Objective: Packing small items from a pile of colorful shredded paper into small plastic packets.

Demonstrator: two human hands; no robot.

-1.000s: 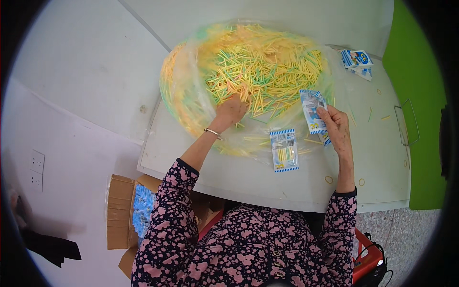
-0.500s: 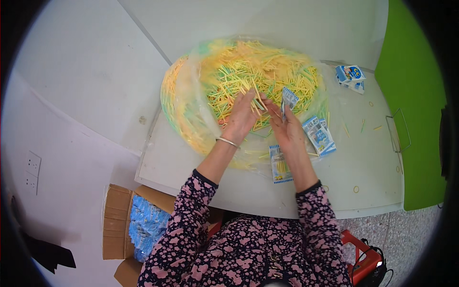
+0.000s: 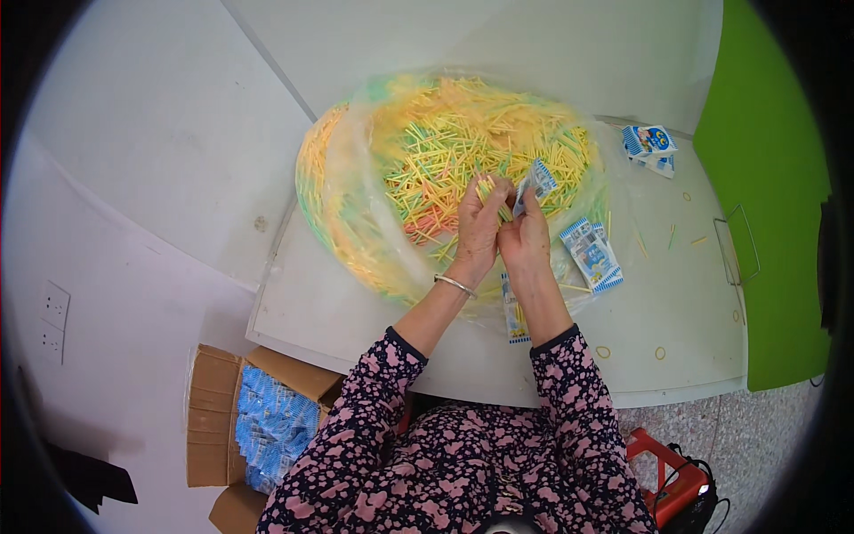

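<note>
A clear plastic bag [image 3: 354,169] lies open on the table, full of thin yellow, green, orange and pink sticks [image 3: 427,165]. Over its near part, my left hand [image 3: 479,233] is closed round a small bunch of these sticks, whose ends show at the fingertips. Right beside it, my right hand [image 3: 527,238] pinches a small blue-and-white packet [image 3: 537,182] between thumb and fingers. The two hands touch or nearly touch, and some fingertips are hidden. Just right of my right hand lie packets [image 3: 592,256]; another packet [image 3: 514,313], with sticks showing through it, is partly behind my right wrist.
More packets [image 3: 651,142] sit at the table's far right. Stray sticks, rubber bands [image 3: 660,353] and a wire handle [image 3: 740,245] lie on the right side. A cardboard box [image 3: 213,418] of blue packets stands below left. A green panel [image 3: 765,178] borders the right.
My left hand has moved right, up against my right hand, and its fingers have closed more tightly round the sticks. My right hand still has the packet.
</note>
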